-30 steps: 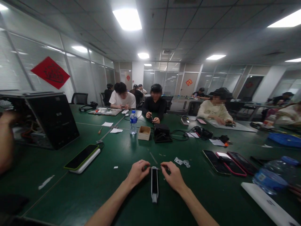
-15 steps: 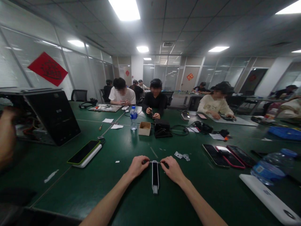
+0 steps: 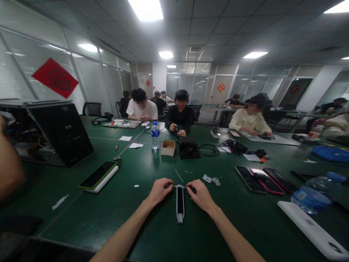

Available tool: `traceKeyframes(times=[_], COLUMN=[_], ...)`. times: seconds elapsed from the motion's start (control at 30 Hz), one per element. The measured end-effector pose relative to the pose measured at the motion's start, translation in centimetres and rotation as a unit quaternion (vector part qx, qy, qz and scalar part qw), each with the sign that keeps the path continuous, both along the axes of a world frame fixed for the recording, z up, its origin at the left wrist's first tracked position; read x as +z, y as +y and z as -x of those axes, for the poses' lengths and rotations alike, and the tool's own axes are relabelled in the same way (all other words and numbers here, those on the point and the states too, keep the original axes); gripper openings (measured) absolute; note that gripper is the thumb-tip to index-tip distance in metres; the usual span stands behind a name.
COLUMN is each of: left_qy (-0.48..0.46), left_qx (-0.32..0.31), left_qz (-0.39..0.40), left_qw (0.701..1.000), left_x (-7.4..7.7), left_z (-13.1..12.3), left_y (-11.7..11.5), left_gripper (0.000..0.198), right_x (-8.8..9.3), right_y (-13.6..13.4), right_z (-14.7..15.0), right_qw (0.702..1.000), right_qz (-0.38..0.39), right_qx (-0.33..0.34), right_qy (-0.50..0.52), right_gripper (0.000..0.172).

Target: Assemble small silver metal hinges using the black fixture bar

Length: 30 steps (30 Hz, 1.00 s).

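Observation:
A narrow white-framed device (image 3: pixel 180 204) with a long black face lies on the green table (image 3: pixel 160 240) in front of me, its light grey tip pointing toward me. My left hand (image 3: pixel 160 190) is closed in a pinch at the left side of its far end, on a thin piece that sticks out there. Mirroring it, my right hand (image 3: pixel 200 193) pinches at the right side of the same end. What exactly sits between the fingertips is too small to make out. Small clear-grey plastic pieces (image 3: pixel 211 179) lie just beyond my right hand.
On the left stand an open computer case (image 3: pixel 73 134) and a green-edged phone (image 3: pixel 98 174); another person's arm (image 3: pixel 9 160) reaches there. Ahead are a water bottle (image 3: pixel 155 136), a small cardboard box (image 3: pixel 168 148) and a black stand (image 3: pixel 188 147). Phones (image 3: pixel 249 179), a bottle (image 3: pixel 313 194) and a white panel (image 3: pixel 311 229) lie right.
My hands and the device stay in nearly the same place. At the far left, the other person's arm has shifted, its hand now mostly out of view.

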State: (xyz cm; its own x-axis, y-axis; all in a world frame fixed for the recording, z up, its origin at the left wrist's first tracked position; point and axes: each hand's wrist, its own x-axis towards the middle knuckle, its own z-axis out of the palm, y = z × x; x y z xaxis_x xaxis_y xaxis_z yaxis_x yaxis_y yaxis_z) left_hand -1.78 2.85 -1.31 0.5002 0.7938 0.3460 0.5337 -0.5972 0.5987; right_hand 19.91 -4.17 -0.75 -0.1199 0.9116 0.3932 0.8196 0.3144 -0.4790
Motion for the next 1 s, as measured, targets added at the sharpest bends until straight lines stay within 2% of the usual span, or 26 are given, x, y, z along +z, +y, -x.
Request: traceKeyframes(times=[0.1, 0.17, 0.3, 0.47, 0.63, 0.73, 0.8, 0.9, 1.0], left_qy=[-0.05, -0.093, -0.187, -0.273, -0.295, -0.278, -0.24, -0.144, -0.054], left_qx=[0.013, 0.007, -0.052, -0.121, -0.145, -0.15, -0.136, -0.079, -0.027], left_qz=[0.012, 0.051, 0.156, 0.283, 0.327, 0.313, 0.274, 0.174, 0.075], left_qw=[0.999, 0.994, 0.969, 0.911, 0.886, 0.896, 0.921, 0.971, 0.995], left_x=[0.4, 0.8, 1.3, 1.3, 1.5, 1.5, 1.4, 1.3, 1.4], left_z=[-0.3, -0.7, -1.7, -2.3, -2.3, -2.3, -2.2, -1.6, -0.7], left_y=[-0.4, -1.0, -2.3, -2.9, -3.0, -3.1, -2.9, -2.3, -1.4], left_gripper=[0.017, 0.017, 0.016, 0.03, 0.031, 0.029, 0.026, 0.021, 0.018], right_x=[0.1, 0.3, 1.0, 1.6, 1.5, 1.5, 1.5, 1.5, 1.3], right_y=[0.0, -0.1, -0.8, -1.3, -1.3, -1.4, -1.2, -0.7, -0.1], right_z=[0.0, 0.2, 1.1, 1.9, 2.0, 2.0, 1.8, 0.7, -0.8], right_qw=[0.999, 0.997, 0.989, 0.979, 0.977, 0.977, 0.978, 0.985, 0.995], right_qz=[-0.046, -0.076, -0.111, -0.115, -0.067, -0.013, 0.004, -0.002, -0.008], right_qx=[-0.001, 0.014, 0.093, 0.145, 0.138, 0.123, 0.116, 0.087, 0.042], right_qy=[0.003, 0.012, 0.033, 0.088, 0.15, 0.171, 0.173, 0.151, 0.087], right_gripper=[0.015, 0.014, 0.015, 0.013, 0.014, 0.016, 0.016, 0.018, 0.016])
